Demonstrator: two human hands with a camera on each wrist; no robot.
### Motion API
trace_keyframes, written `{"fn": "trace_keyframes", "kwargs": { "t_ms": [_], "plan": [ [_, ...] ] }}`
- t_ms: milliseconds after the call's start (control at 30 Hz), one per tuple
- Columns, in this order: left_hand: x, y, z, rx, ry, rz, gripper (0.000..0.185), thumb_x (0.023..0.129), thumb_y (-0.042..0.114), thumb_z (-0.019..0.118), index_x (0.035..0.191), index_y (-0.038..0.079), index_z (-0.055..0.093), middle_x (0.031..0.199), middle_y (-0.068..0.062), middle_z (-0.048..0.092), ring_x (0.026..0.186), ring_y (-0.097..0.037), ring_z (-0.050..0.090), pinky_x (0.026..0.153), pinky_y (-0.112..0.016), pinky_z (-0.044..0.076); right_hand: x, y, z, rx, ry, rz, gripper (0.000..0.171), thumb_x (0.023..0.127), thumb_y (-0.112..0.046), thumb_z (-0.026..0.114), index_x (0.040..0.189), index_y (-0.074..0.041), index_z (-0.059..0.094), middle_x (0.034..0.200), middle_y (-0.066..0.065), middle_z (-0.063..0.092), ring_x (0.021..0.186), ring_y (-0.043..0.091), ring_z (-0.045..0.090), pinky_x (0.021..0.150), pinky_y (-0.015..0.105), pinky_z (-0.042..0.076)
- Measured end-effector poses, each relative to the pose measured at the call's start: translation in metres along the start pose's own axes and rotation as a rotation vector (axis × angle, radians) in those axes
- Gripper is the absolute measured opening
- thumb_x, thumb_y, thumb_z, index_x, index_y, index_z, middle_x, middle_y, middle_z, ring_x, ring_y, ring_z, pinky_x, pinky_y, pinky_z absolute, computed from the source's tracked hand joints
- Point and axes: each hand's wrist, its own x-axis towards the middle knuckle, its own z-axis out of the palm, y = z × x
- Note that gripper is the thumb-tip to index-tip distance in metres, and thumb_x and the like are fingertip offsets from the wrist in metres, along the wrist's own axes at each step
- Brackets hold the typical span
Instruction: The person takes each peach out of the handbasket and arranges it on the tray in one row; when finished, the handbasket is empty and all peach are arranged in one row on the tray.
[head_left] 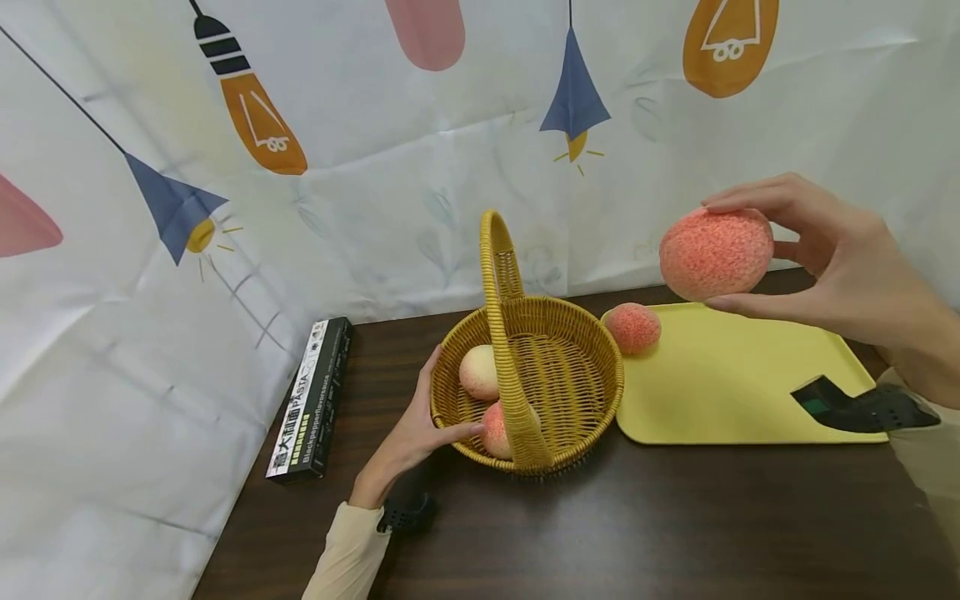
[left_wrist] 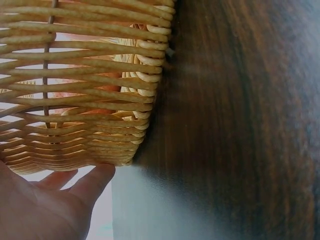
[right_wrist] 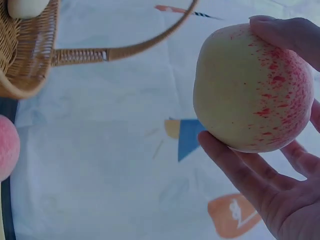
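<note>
My right hand [head_left: 810,250] holds a speckled pink peach [head_left: 716,252] in the air above the yellow tray [head_left: 735,392]; fingers curl over its top and the thumb sits under it. The right wrist view shows the same peach [right_wrist: 252,87], pale with red flecks, in that hand [right_wrist: 270,165]. A woven yellow basket [head_left: 581,358] with a tall handle [head_left: 504,317] stands on the dark table and holds two peaches [head_left: 480,372] [head_left: 497,429]. My left hand [head_left: 420,425] rests on the basket's left wall [left_wrist: 80,100], its fingers [left_wrist: 97,180] straight along the weave. A third peach [head_left: 633,327] lies at the tray's far left corner.
A black pasta box [head_left: 311,400] lies on the table's left side, near a white patterned cloth backdrop [head_left: 375,150]. Bare dark table [head_left: 637,525] stretches in front of the basket and tray. A black and green wrist device [head_left: 862,408] overlaps the tray's right edge.
</note>
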Motion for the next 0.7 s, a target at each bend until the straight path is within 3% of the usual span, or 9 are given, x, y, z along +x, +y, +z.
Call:
{"fn": "trace_keyframes", "kwargs": {
  "t_ms": [167, 233, 433, 700],
  "plan": [
    [0.0, 0.001, 0.0, 0.003, 0.0, -0.003, 0.126, 0.083, 0.027, 0.091, 0.168, 0.034, -0.003, 0.172, -0.009, 0.011, 0.151, -0.036, 0.03, 0.114, -0.057, 0.037, -0.006, 0.015, -0.014, 0.043, 0.052, 0.096, 0.083, 0.063, 0.03, 0.083, 0.139, 0.017, 0.054, 0.139, 0.019, 0.058, 0.121, 0.023, 0.06, 0.092, 0.018, 0.053],
    [0.0, 0.001, 0.0, 0.005, -0.001, -0.003, 0.126, 0.083, 0.027, 0.09, 0.168, 0.034, -0.003, 0.172, -0.009, 0.011, 0.152, -0.036, 0.03, 0.114, -0.057, 0.037, -0.01, 0.025, -0.016, -0.016, 0.053, 0.157, 0.085, 0.064, 0.033, 0.079, 0.142, 0.012, 0.055, 0.14, 0.014, 0.059, 0.119, 0.019, 0.062, 0.09, 0.016, 0.053],
    [0.0, 0.0, 0.0, 0.015, 0.002, 0.0, 0.125, 0.084, 0.028, 0.09, 0.168, 0.034, -0.003, 0.173, -0.009, 0.011, 0.152, -0.035, 0.03, 0.114, -0.057, 0.037, -0.028, 0.064, -0.019, -0.221, 0.011, 0.38, 0.082, 0.073, 0.021, 0.083, 0.146, -0.008, 0.059, 0.141, 0.0, 0.058, 0.116, 0.006, 0.064, 0.084, 0.013, 0.054],
    [0.0, 0.0, 0.0, 0.024, 0.003, -0.029, 0.126, 0.084, 0.028, 0.09, 0.168, 0.033, -0.004, 0.172, -0.011, 0.014, 0.148, -0.037, 0.036, 0.112, -0.054, 0.041, -0.058, 0.114, -0.022, -0.31, -0.094, 0.58, 0.072, 0.08, 0.0, 0.09, 0.145, -0.01, 0.06, 0.134, -0.009, 0.054, 0.11, 0.002, 0.058, 0.082, 0.016, 0.051]
  ]
}}
